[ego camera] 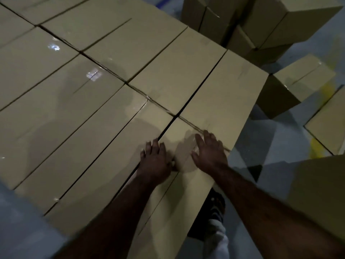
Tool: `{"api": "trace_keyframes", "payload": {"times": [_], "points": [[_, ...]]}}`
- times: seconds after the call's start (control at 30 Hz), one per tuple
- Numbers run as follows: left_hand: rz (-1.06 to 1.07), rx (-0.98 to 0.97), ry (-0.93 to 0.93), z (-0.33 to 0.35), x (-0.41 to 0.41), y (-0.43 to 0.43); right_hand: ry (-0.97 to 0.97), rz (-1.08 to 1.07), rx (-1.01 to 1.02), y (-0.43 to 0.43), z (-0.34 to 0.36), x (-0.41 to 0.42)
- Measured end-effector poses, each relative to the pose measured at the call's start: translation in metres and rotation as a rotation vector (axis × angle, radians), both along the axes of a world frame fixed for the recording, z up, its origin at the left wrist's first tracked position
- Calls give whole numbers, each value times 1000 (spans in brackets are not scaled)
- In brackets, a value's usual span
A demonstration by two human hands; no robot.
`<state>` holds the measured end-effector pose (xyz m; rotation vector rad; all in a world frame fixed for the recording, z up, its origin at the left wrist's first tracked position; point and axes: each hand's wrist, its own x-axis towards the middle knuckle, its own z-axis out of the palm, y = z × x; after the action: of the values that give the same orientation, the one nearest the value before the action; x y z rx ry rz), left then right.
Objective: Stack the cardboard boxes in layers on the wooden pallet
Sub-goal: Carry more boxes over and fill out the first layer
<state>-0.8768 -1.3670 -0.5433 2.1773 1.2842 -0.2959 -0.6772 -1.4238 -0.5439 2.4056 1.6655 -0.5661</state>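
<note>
1. The fingers of the left hand lie straight and slightly spread. They press flat across the dark gap at the corner box's 9 o'clock edge.
2. The right hand also lies flat on that box's top, with its fingers extended and close together. Neither hand curls round anything; both only press.
3. The corner box sits at 5 o'clock in the view, at the near right corner of a full layer of boxes that spreads toward 10 o'clock. The wooden pallet beneath is hidden.
4. Handling, as a judgement: the box looks stiff and flat-topped. Glossy tape on the neighbouring tops suggests palms could slide there. Its weight cannot be told. To close the gap, push on the outer side wall near 3 o'clock. To lift it, take hold under opposite bottom edges, not by the taped flaps.
5. Loose boxes stand on the grey floor from 1 to 3 o'clock, well apart from the stack.
6. A shoe shows at 5 o'clock, just beside the corner box.
</note>
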Motion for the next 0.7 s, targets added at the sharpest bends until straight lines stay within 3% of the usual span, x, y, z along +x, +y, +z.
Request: {"api": "trace_keyframes", "payload": {"times": [0.13, 0.3, 0.53, 0.7], "points": [[163, 120, 0, -19, 85, 48, 15, 142, -77, 16, -34, 63], [364, 170, 51, -50, 152, 83, 103, 193, -17, 9, -60, 71], [418, 77, 179, -53, 168, 82, 253, 357, -6, 39, -22, 125], [429, 34, 281, -31, 183, 100, 207, 339, -1, 111, 17, 217]]}}
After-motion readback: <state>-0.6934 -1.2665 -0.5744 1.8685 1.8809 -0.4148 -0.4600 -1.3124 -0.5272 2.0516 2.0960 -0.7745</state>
